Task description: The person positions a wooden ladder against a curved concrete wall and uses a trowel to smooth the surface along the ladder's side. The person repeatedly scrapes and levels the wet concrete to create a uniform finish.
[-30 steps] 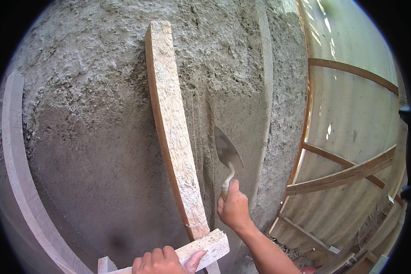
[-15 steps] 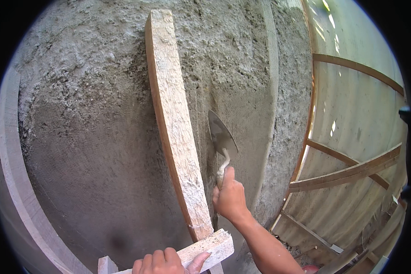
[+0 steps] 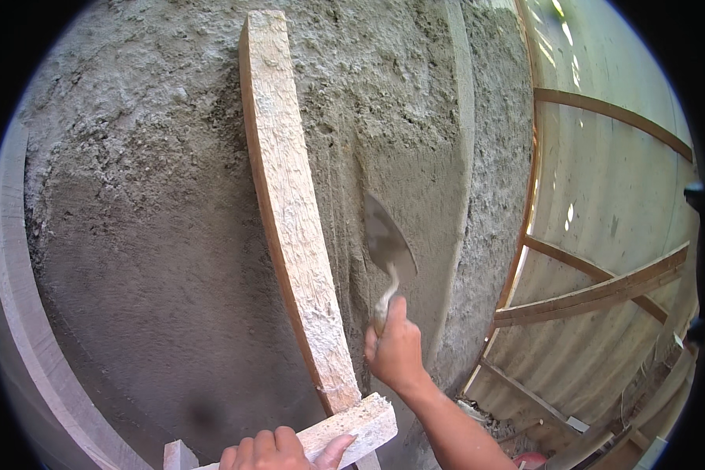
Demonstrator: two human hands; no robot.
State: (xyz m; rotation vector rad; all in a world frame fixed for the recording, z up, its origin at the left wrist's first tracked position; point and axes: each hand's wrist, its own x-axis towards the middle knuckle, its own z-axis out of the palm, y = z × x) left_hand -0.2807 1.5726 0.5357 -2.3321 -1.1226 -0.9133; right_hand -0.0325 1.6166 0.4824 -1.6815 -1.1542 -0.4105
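Note:
My right hand [image 3: 395, 348] is closed round the handle of a pointing trowel [image 3: 389, 239], its pale crooked neck rising above my thumb. The trowel's metal blade points up and lies against or just over the grey mortar wall [image 3: 172, 290]; I cannot tell which. At the bottom, my left hand [image 3: 270, 452] wraps over a short, mortar-crusted wooden bar [image 3: 360, 427]. That bar crosses the foot of a long upright timber [image 3: 294, 196], which stands left of the trowel, in front of the wall. My left fingers lie on top, the thumb along the bar's near face.
The wall is rough higher up and smoother lower down, with a vertical raised strip [image 3: 464, 117] right of the trowel. A curved-looking pale timber [image 3: 35, 329] runs down the left. At right, corrugated sheeting [image 3: 603, 180] has wooden battens [image 3: 595, 296] across it.
The trowel and my right hand have shifted slightly right and down. The upright timber's top leans a little further left. My left hand keeps its grip on the bar.

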